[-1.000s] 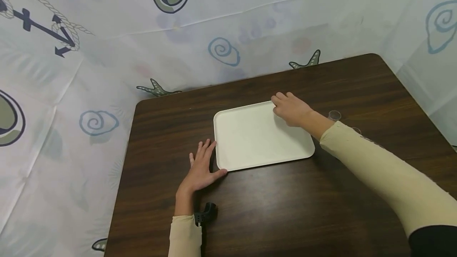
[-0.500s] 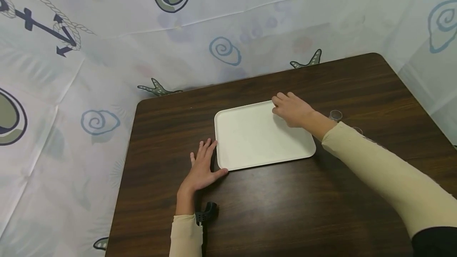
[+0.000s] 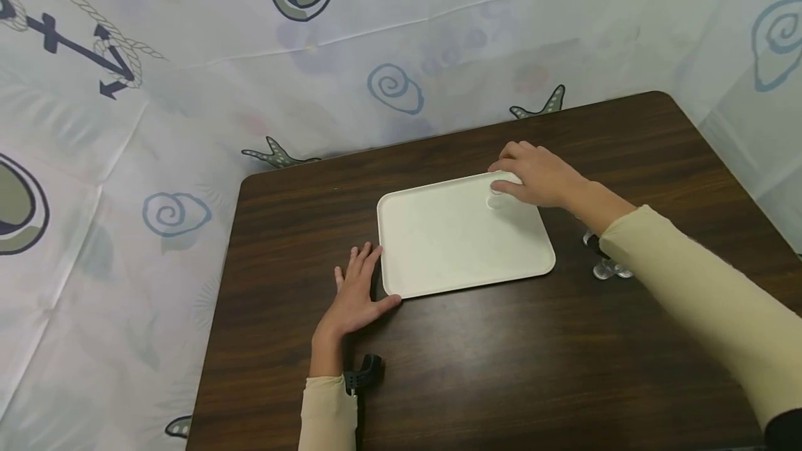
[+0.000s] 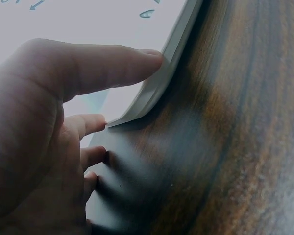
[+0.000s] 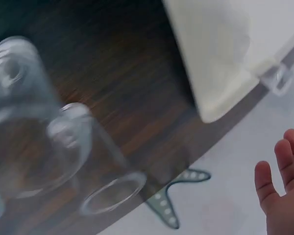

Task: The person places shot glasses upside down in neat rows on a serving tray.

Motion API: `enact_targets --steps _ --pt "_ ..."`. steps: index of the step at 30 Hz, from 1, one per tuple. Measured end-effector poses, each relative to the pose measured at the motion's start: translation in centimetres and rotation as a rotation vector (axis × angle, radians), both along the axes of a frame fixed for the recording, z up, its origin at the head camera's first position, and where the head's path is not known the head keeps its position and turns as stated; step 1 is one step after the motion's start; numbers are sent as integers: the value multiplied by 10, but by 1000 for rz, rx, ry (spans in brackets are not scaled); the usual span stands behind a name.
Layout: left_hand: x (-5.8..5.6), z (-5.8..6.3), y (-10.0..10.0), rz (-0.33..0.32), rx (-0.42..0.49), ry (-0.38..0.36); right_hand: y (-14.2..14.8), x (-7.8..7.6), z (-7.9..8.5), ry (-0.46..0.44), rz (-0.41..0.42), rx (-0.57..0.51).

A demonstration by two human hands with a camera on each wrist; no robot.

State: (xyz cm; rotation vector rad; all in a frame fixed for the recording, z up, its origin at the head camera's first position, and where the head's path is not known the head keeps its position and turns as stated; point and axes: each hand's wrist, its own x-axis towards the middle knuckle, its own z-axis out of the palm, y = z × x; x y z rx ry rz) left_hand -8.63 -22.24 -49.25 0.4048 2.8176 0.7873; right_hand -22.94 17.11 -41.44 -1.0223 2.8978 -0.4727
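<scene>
A white rectangular tray lies on the dark wood table. At its near left corner my left hand is spread, with thumb and a fingertip touching the rim; the thumb lies against the edge in the left wrist view. A small clear glass is on the tray near its far right corner. Just beside and above this glass is my right hand, fingers loosely extended. In the right wrist view the fingers of the right hand look apart from the clear glass.
Several small clear glasses stand right of the tray, partly hidden by my right forearm. Close up, one clear glass shows upright in the right wrist view. A patterned white cloth hangs behind the table.
My right hand has loosened its fingers and moved right, away from the small glass, which now shows on the tray. The shifted forearm uncovers other glasses. My left hand has not moved.
</scene>
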Motion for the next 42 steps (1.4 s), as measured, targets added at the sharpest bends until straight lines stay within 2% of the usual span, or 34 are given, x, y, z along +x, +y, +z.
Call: enact_targets --steps 8,13,18,23,28,33,42 --pt "0 0 2 3 -6 5 49 12 16 -141 -150 -170" --pt "0 0 1 4 -4 8 81 19 11 -266 -238 -242" --pt "-1 -1 1 -3 -6 17 111 21 1 -425 -291 -278" --pt "-1 -1 0 -2 -4 20 131 20 -11 -562 -269 -245" --pt "0 -2 0 3 -5 13 144 20 -24 -643 -239 -207" --pt "0 -3 0 4 -8 12 147 21 -32 -694 -229 -223" --pt "-1 -3 0 1 -11 21 142 19 -39 -696 -232 -246"
